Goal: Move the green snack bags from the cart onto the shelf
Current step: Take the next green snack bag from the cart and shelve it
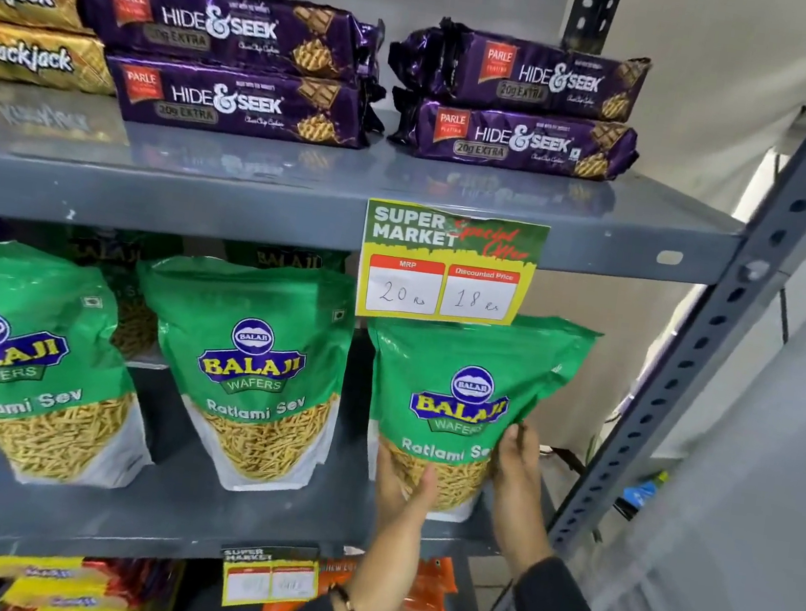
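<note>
Head view: green bag (460, 400) beside upright (727, 317).

The green snack bags (459, 405) are glossy plastic film with creases that catch the light. The purple biscuit packs (232, 26) are shiny, crinkled foil-like wrap. The shelf (306, 164) is smooth grey painted metal, glossy enough to mirror the packs. The price tag (447, 265) is matt paper.
</note>
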`<state>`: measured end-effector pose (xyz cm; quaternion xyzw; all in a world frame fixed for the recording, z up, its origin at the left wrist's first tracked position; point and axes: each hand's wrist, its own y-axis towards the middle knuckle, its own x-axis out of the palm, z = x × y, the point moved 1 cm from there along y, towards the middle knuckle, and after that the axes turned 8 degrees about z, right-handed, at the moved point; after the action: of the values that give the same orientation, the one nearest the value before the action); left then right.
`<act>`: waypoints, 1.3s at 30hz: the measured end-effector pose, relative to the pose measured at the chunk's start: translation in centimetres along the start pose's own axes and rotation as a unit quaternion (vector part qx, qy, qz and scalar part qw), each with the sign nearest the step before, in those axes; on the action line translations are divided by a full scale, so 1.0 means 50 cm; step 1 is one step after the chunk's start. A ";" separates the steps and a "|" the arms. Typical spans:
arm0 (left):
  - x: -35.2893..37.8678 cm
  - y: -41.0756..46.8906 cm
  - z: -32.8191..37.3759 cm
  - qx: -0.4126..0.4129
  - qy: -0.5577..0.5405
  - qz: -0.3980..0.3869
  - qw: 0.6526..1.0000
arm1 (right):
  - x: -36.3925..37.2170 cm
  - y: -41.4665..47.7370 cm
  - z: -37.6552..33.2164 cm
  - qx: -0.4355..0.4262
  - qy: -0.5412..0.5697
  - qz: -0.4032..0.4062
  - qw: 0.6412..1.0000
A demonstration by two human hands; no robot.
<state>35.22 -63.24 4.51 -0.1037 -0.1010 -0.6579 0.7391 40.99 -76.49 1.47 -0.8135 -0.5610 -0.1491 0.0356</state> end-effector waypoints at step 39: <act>-0.731 0.067 0.208 -0.062 -0.081 0.283 0.954 | 0.497 -0.287 0.106 0.130 -0.119 -0.192 0.965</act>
<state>34.26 -25.09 3.98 -0.2260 -0.0860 -0.4163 0.8765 36.92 -47.61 1.87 -0.6907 -0.7215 0.0190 0.0446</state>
